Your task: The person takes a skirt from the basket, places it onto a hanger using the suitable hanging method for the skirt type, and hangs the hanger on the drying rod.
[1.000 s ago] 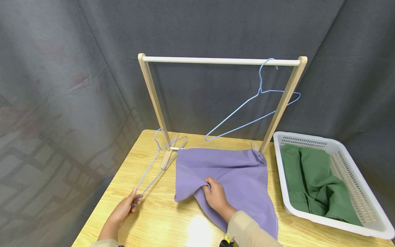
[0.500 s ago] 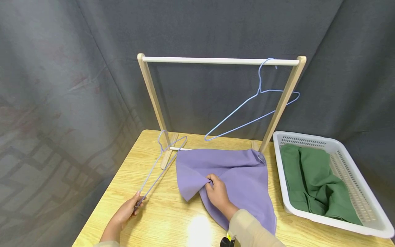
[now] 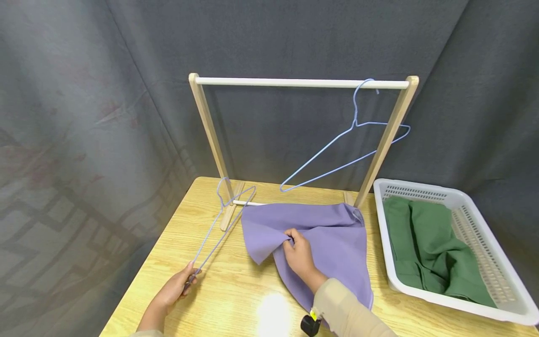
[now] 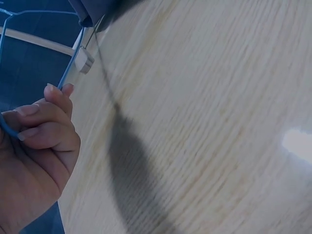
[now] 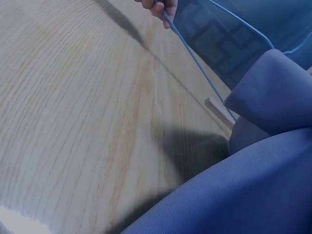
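My left hand (image 3: pixel 176 286) grips one end of a thin lilac wire hanger (image 3: pixel 209 228) over the table's left side. Its hook and far corner point toward the rack's left foot. In the left wrist view, curled fingers (image 4: pixel 46 129) wrap the blue-looking wire. My right hand (image 3: pixel 301 255) pinches a fold of a purple cloth (image 3: pixel 332 252), lifting its left part into a raised flap. The rest of the cloth spreads below the rack. In the right wrist view the purple cloth (image 5: pixel 253 180) fills the lower right, and the right hand itself is out of sight.
A wooden rack with a white top rod (image 3: pixel 273 82) stands at the back. A second blue hanger (image 3: pixel 324 149) hangs near its right end. To the right, a white basket (image 3: pixel 385 252) holds green folded cloth (image 3: pixel 438 252). Grey curtains enclose the table (image 3: pixel 236 299).
The left hand and hanger have shifted slightly right, toward the cloth. My right hand has raised the cloth's flap a little, and its lower corners have drawn up.
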Demonstrator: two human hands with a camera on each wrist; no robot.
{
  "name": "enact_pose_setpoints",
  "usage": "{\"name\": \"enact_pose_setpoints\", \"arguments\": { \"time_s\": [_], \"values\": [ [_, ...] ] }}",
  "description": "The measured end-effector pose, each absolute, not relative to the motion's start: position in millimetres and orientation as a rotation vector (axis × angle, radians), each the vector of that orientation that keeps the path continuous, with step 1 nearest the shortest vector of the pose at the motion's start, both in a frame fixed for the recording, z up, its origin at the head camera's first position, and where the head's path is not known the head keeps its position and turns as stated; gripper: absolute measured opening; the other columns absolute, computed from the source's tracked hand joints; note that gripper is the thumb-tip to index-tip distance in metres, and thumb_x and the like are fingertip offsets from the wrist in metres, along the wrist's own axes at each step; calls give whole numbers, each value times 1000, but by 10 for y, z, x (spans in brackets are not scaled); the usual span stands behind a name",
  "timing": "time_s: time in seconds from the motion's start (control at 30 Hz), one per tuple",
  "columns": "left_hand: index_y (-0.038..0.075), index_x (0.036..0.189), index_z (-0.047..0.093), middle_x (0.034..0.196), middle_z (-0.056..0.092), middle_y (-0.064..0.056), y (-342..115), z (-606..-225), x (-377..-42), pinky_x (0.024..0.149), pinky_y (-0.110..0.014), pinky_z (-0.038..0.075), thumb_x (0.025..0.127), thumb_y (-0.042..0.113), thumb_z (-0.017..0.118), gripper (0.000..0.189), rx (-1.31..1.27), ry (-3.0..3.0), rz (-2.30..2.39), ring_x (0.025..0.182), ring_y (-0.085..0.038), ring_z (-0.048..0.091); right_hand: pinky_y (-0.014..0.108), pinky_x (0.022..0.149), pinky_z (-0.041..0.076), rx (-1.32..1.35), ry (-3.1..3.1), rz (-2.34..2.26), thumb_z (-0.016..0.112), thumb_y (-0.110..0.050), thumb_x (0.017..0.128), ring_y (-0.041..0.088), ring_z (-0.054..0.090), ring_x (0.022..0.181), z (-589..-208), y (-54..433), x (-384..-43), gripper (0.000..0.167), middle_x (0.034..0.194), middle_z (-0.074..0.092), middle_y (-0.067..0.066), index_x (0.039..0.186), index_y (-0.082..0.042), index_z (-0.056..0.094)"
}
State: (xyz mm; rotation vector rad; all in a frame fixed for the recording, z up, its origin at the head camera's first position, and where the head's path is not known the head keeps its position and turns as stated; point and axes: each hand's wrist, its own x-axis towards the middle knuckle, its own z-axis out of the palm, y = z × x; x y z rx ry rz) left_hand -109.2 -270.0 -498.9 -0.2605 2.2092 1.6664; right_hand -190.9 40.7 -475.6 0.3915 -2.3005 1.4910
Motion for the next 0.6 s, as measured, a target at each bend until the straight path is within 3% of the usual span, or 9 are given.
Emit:
{"name": "enact_pose_setpoints", "arguments": {
  "time_s": [0.23,0.6],
  "values": [
    [-14,122,31,77,38,-4,-2657,-5030,-1052,49,-19,27,92,48,16,71,-216,2176,1682,52,-8,28,29,58,42,373,-2254,1534,48,11,73,14,47,64,-4677,397,-1949,17,75,57,7,79,-2,57],
    [-16,122,28,79,38,-5,-2571,-5052,-1038,47,-18,26,92,47,15,71,-185,2152,1716,51,-6,28,31,63,42,271,-2224,1583,48,10,74,18,50,71,-4525,417,-2048,16,79,59,10,80,-1,58]
  ]
}}
